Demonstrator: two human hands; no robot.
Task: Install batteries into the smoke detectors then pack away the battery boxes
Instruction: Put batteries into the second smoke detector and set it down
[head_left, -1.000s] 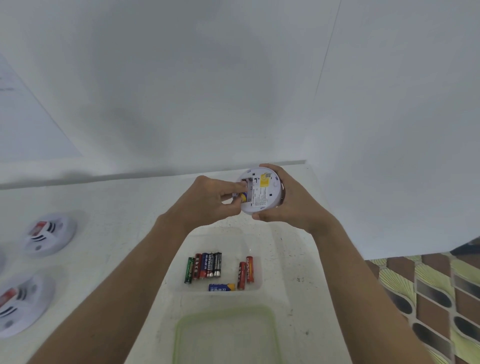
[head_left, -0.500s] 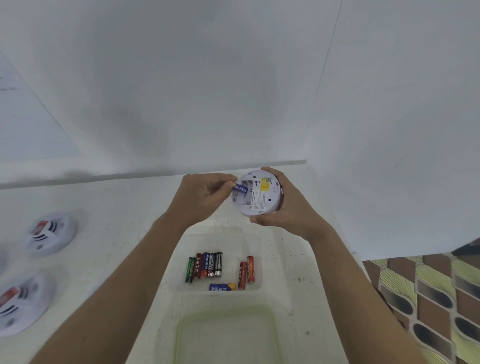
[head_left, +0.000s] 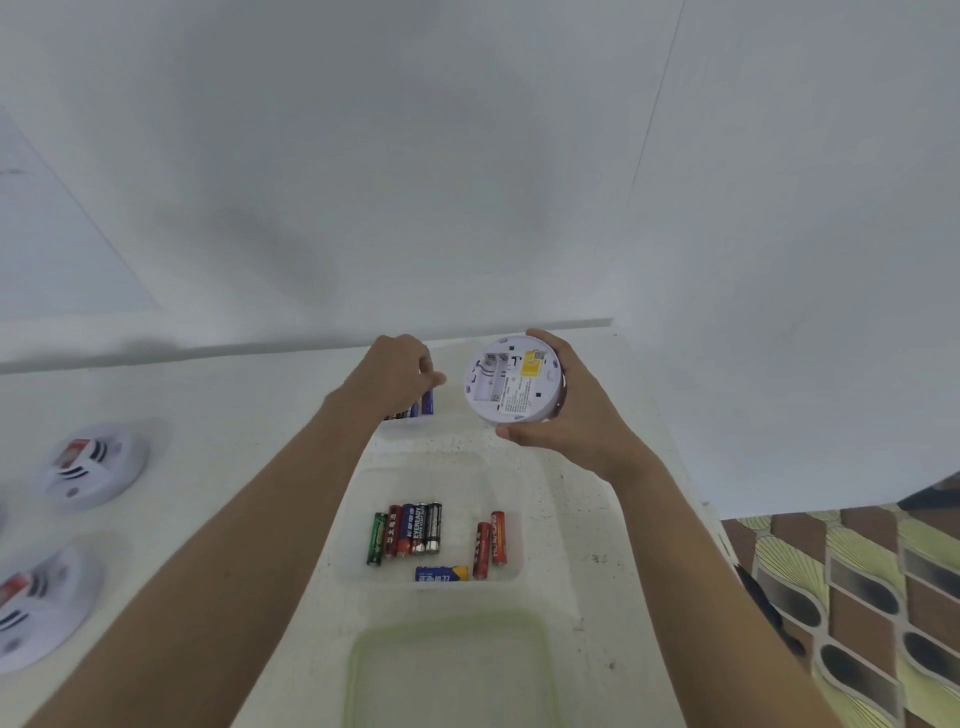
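The smoke detector (head_left: 511, 382) is held up over the far right part of the table (head_left: 234, 415), gripped round its rim by the right hand (head_left: 576, 415), whose fingers (head_left: 545, 340) curl over the far edge while the thumb clamps the near edge; its back is turned up toward the camera, and its battery bay (head_left: 491, 376) now stands open and looks empty. Half a second ago a blue battery was being pressed at that bay; it is no longer there, and the left hand (head_left: 397, 376) has drawn away to the left, over the far battery box (head_left: 400, 428), where blue-ended cells (head_left: 423, 405) show beneath it. I judge the cell was not seated, so this detector has yet to be loaded.

The detector is a flat disc with no long axis of its own; its bay runs roughly away from the person, leaning slightly right at the far end, so a cell should be aligned that way. The left hand's fingers are curled downward; whether they pinch a battery I cannot tell.

Nearer the person, the near battery box (head_left: 358, 519) holds loose batteries (head_left: 410, 530); nearer again lies a green-rimmed lid (head_left: 358, 654); two more detectors (head_left: 93, 465) (head_left: 36, 608) sit face up at the table's left.
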